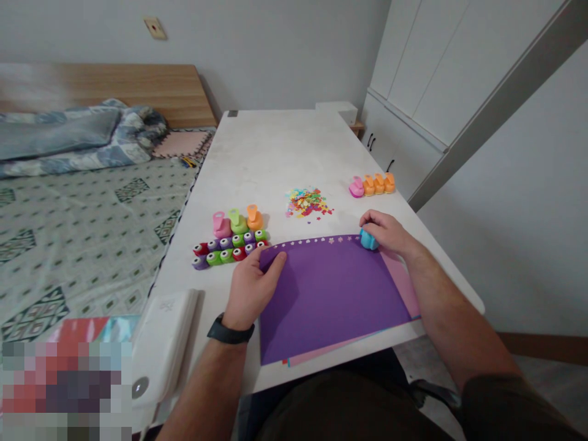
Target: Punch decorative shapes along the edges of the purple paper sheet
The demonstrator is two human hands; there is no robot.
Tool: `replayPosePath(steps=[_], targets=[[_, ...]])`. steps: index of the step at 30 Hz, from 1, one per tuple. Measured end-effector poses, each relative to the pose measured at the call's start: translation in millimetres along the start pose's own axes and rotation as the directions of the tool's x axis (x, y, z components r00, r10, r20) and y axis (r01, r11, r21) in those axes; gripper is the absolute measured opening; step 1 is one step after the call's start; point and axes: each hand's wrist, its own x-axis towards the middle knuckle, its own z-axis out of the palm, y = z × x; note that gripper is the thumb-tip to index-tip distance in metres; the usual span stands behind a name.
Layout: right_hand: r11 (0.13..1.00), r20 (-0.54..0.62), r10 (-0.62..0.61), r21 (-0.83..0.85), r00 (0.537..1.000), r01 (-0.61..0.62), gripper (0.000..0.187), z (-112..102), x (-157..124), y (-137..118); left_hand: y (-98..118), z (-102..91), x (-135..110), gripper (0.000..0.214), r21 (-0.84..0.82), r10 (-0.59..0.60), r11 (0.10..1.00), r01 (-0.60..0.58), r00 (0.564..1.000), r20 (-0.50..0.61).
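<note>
A purple sheet of paper [331, 294] lies in front of me with a row of small punched shapes along its far edge. My left hand [255, 282] pinches the sheet's far left corner, thumb on top. At the far right corner, my right hand [383, 233] grips a light-blue craft punch [369, 238], which sits on the paper's edge. Under the purple sheet, a pink sheet [400, 275] and edges of other coloured sheets stick out. Beyond the paper is a pile of small colourful paper cutouts [309, 202].
Two rows of small punches [226, 255] stand left of the paper, with three larger punches [237, 222] behind them. A pink punch [356, 187] and several orange punches [379, 184] line the right side. A white device [163, 343] lies at the table's [275, 147] near left.
</note>
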Motion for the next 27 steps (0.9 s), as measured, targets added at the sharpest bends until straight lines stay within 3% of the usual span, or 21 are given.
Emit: replayPosePath(steps=[5, 9, 15, 27], targets=[[1.0, -0.052, -0.022, -0.015, 0.998, 0.021, 0.015, 0.7, -0.7, -2.7, -0.1, -0.7, -0.3, 0.029, 0.005, 0.0, 1.0, 0.0, 1.0, 0.007], [0.999, 0.037, -0.034, 0.019, 0.999, 0.033, 0.014, -2.1, -1.9, -1.8, 1.1, -1.2, -0.2, 0.029, 0.015, 0.003, 1.0, -0.003, 1.0, 0.0], [0.994, 0.103, -0.082, -0.062, 0.991, 0.089, 0.016, -5.8, -3.3, -0.3, 2.2, -1.3, -0.6, 0.029, -0.009, -0.001, 1.0, 0.001, 1.0, 0.007], [0.985, -0.059, -0.063, -0.162, 0.996, 0.053, 0.013, 1.7, -2.6, -1.6, 4.1, -2.1, -1.1, 0.03, -0.013, 0.025, 1.0, -0.025, 1.0, 0.003]])
